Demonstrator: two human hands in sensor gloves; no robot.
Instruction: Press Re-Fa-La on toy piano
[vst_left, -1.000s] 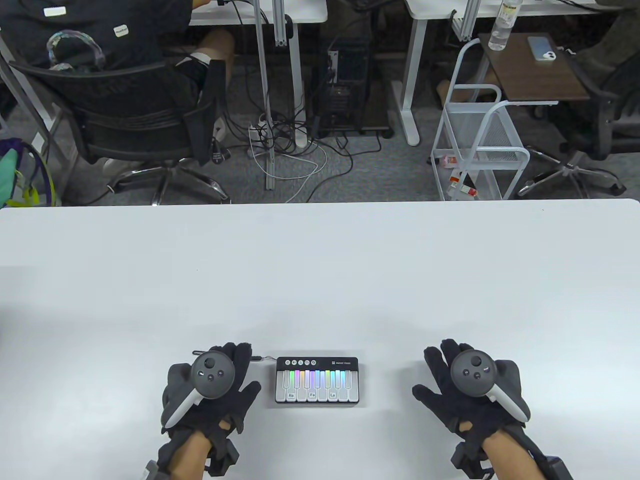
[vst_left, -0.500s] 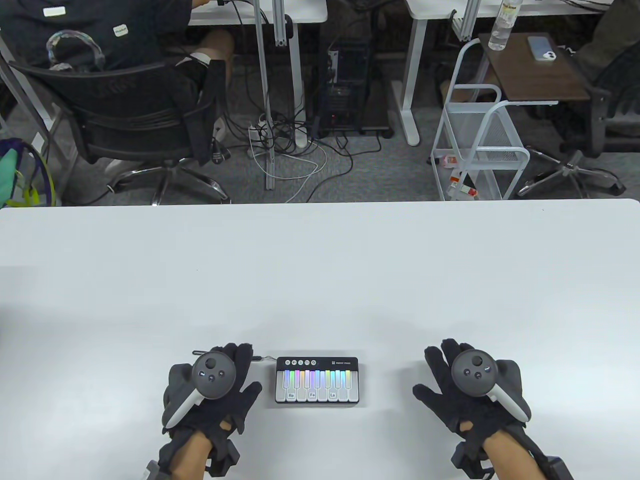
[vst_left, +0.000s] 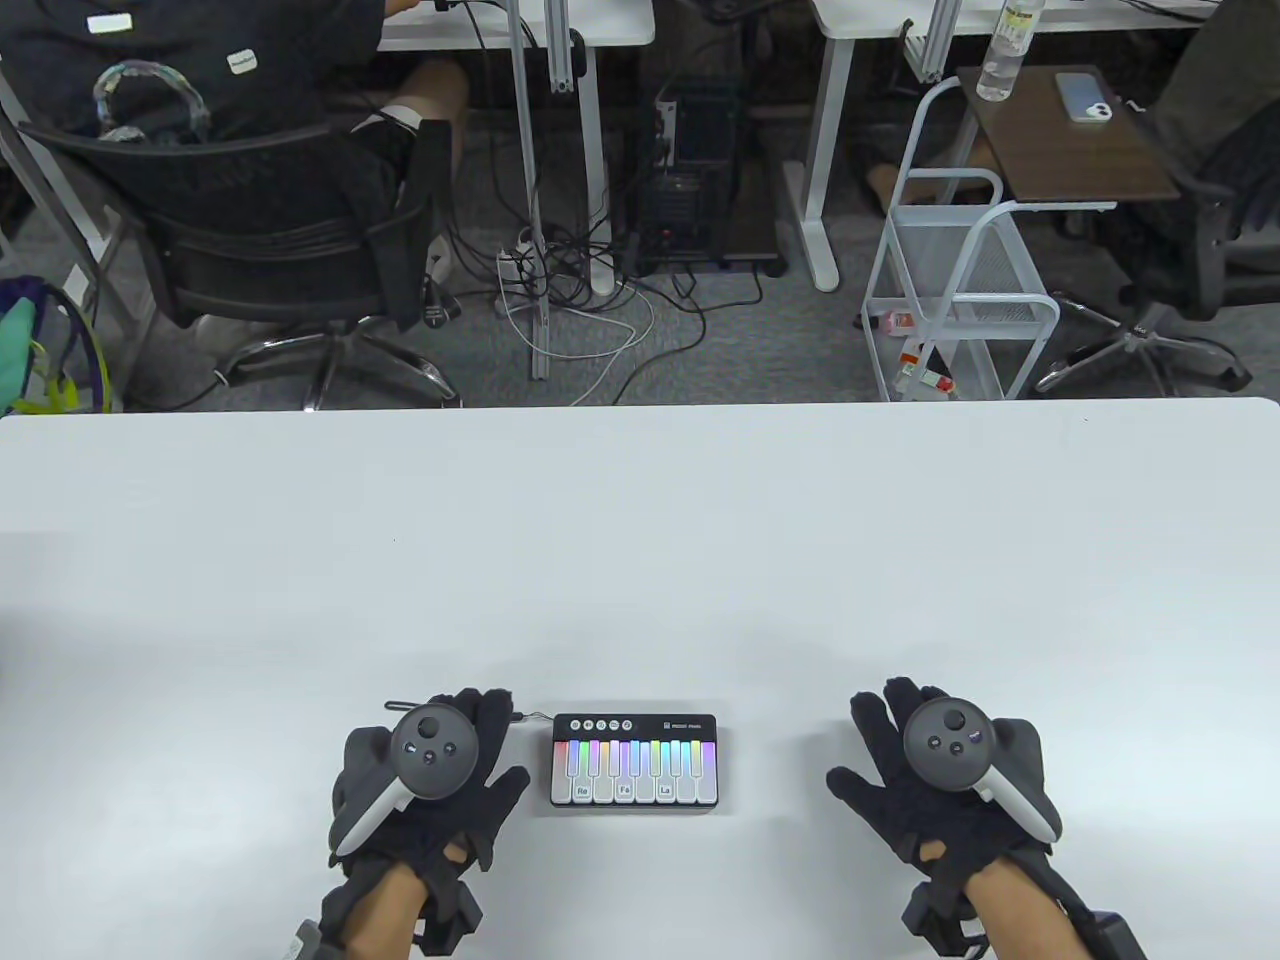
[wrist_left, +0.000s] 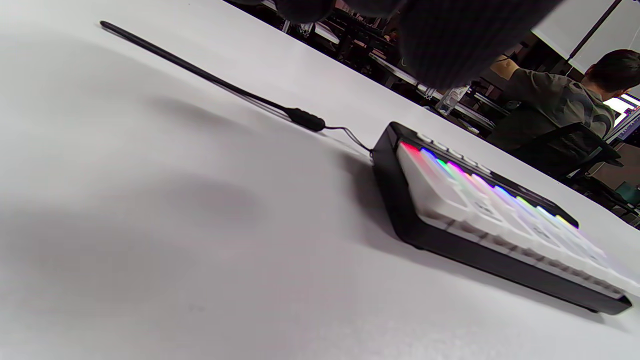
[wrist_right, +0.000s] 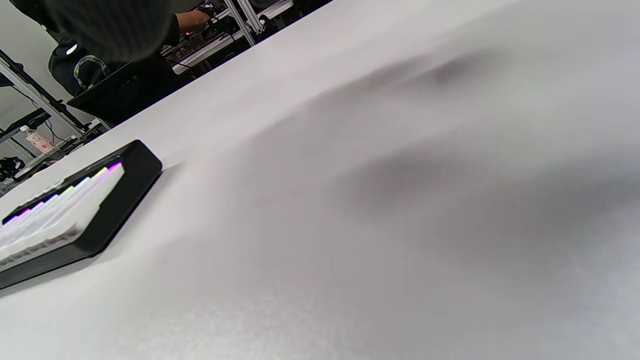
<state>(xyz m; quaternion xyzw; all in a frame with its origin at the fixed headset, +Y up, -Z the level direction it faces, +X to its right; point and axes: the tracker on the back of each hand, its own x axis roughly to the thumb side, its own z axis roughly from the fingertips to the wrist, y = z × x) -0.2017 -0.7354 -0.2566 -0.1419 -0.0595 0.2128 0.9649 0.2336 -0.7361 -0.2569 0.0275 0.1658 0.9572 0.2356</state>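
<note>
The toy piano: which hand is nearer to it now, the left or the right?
Left. The left hand lies just beside the left end of the toy piano, not touching it. The right hand lies farther off, past its right end.

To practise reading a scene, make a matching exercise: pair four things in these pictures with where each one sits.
1. left hand in black glove
2. right hand in black glove
3. small black toy piano with rainbow-lit white keys
4. thin black cord

A. between the hands
B. right of the piano, clearly apart
C. close beside the piano's left edge
D. runs from the piano's far left corner

Pairs: 1-C, 2-B, 3-A, 4-D
</note>
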